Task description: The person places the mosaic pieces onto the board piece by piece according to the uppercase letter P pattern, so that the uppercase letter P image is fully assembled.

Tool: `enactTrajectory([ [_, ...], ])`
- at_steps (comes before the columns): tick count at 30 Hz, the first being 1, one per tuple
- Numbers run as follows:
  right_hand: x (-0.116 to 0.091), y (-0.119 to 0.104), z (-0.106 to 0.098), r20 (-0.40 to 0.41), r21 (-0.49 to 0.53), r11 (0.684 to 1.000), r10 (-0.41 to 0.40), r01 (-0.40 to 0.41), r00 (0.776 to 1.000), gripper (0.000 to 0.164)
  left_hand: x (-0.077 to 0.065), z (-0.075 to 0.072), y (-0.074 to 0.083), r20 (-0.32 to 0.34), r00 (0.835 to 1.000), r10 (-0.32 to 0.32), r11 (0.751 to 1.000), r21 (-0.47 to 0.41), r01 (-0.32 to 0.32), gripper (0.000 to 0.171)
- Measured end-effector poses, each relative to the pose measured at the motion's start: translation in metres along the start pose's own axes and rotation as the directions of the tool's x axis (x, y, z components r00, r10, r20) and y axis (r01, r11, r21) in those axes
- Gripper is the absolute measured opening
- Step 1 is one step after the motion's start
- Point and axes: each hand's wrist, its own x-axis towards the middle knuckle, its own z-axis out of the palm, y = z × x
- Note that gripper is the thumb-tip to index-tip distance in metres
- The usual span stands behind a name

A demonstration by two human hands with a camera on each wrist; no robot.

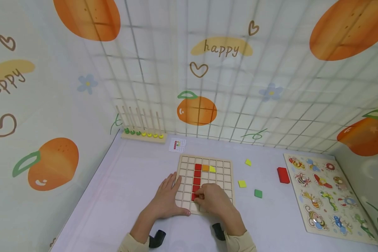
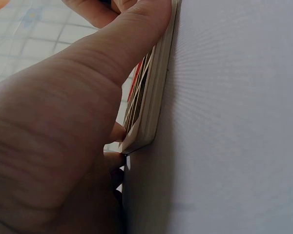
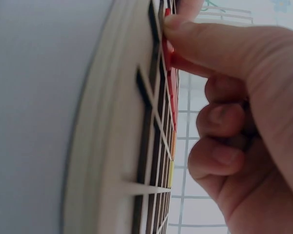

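Observation:
A wooden grid board (image 1: 184, 165) lies on the table before me. Down one of its columns runs a line of several red square tiles (image 1: 197, 174). Beside the top red tile sit an orange square tile (image 1: 205, 168) and a yellow tile with a slanted or curved side (image 1: 212, 169). My right hand (image 1: 215, 199) pinches the lowest red tile (image 3: 167, 46) between thumb and forefinger at the board; its other fingers are curled in. My left hand (image 1: 167, 201) rests along the board's left side, fingers extended, thumb (image 2: 136, 24) by the near edge.
Right of the board lie a yellow triangle (image 1: 248, 162), a yellow square (image 1: 242, 183), a green square (image 1: 258, 193) and a red block (image 1: 283, 175). An insect puzzle board (image 1: 329, 189) stands farther right. Behind are a pattern card (image 1: 177, 144) and a bead-peg rack (image 1: 145, 137).

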Motion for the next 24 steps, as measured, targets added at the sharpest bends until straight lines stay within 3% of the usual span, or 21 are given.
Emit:
enactTrajectory([
  [12, -0.004, 0.005, -0.01, -0.012, 0.084, 0.995, 0.046, -0.045, 0.999, 0.016, 0.001, 0.001, -0.001, -0.004, 1.0, 0.005, 1.0, 0.0, -0.005, 0.134],
  [18, -0.009, 0.023, -0.019, -0.062, 0.112, 0.987, 0.125, -0.117, 0.99, 0.016, 0.001, 0.001, -0.001, -0.011, 1.0, 0.005, 1.0, 0.002, -0.005, 0.135],
  [24, -0.02, 0.046, -0.035, -0.11, 0.188, 0.96, 0.231, -0.208, 0.967, 0.02, 0.001, 0.002, -0.001, -0.017, 1.0, 0.009, 1.0, -0.016, -0.009, 0.135],
])
